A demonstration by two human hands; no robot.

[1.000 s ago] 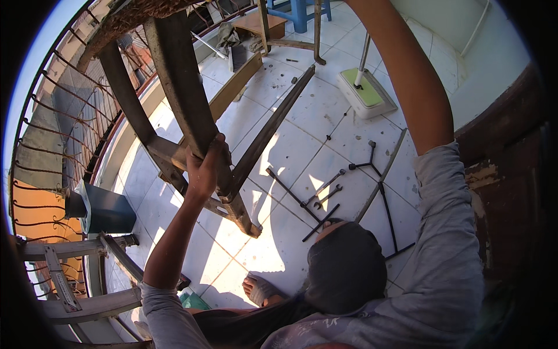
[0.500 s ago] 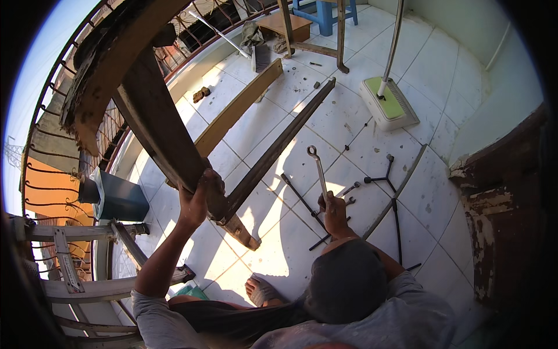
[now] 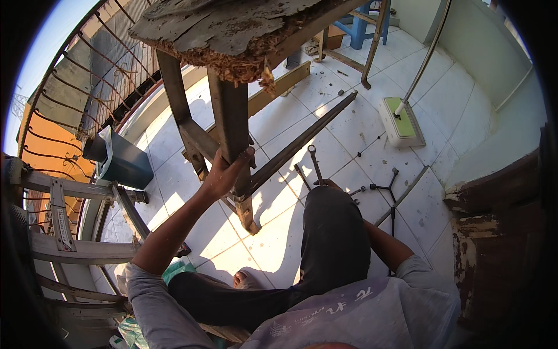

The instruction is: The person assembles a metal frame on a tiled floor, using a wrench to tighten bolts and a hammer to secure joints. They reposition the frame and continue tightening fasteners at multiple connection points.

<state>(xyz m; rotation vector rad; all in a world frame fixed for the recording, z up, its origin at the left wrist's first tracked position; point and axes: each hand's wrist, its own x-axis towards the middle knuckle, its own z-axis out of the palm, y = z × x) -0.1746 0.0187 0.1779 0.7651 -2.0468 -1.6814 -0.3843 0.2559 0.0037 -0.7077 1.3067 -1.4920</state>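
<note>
My left hand is closed around the lower part of a brown leg of an old frame. On top of that frame lies a worn board, its grey surface peeling and its edge crumbling into fibres. In my right hand, largely hidden behind my raised knee, is a metal ring wrench with its ring end pointing up. A black-handled tool lies beside the wrench on the floor. Between my hands a long dark bar runs away across the tiles.
Right of my knee lie a black multi-armed wrench and a smaller spanner. A green-and-white floor sweeper stands farther off. A bin and a ladder are at left, a peeling brown wooden piece at right.
The frame I hold now stands more upright, its board swung to the right and into fuller view. My right hand with the wrench has dropped behind my knee.
</note>
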